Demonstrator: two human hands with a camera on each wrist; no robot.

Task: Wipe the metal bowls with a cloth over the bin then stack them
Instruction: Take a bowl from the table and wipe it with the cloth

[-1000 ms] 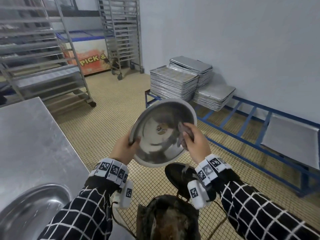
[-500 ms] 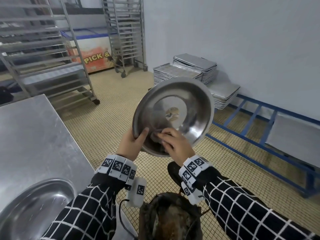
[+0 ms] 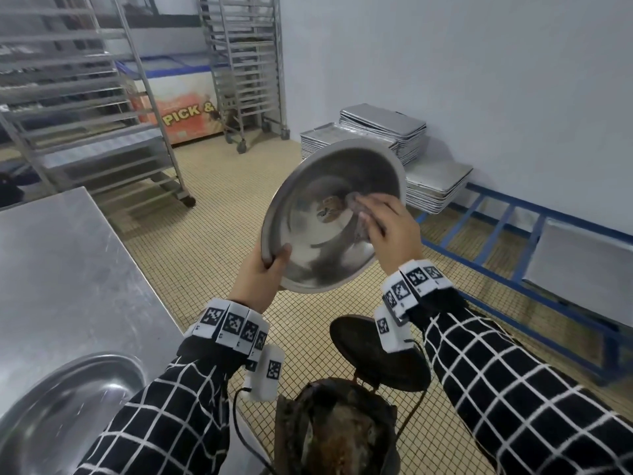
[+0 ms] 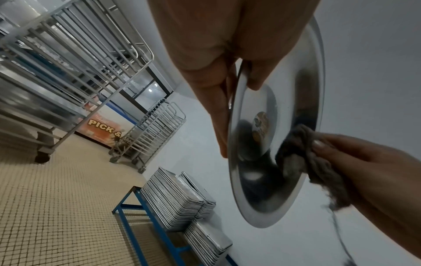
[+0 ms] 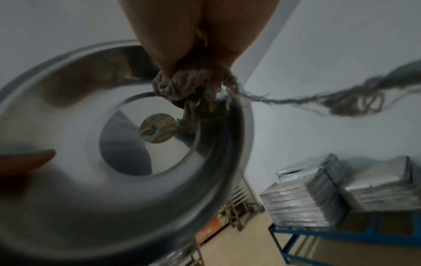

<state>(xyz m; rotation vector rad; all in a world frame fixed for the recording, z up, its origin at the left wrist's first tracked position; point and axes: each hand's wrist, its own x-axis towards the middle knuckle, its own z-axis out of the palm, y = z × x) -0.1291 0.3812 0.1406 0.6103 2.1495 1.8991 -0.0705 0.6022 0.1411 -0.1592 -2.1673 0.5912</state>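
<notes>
I hold a shiny metal bowl tilted toward me at chest height, above a dirty dark bin. A round sticker sits at the bowl's centre. My left hand grips the bowl's lower left rim, thumb inside. My right hand holds a bunched grey cloth and presses it against the inner right wall of the bowl. Loose threads trail from the cloth. A second metal bowl lies on the steel table at the lower left.
The steel table runs along my left. Stacks of baking trays rest on a low blue frame by the right wall. Wheeled tray racks stand behind, on the tiled floor. A dark round lid hangs beside the bin.
The right hand with the cloth swept from the bowl's right side down to its lower edge, then back up to the right inner wall. The bowl tilted and shifted slightly.
</notes>
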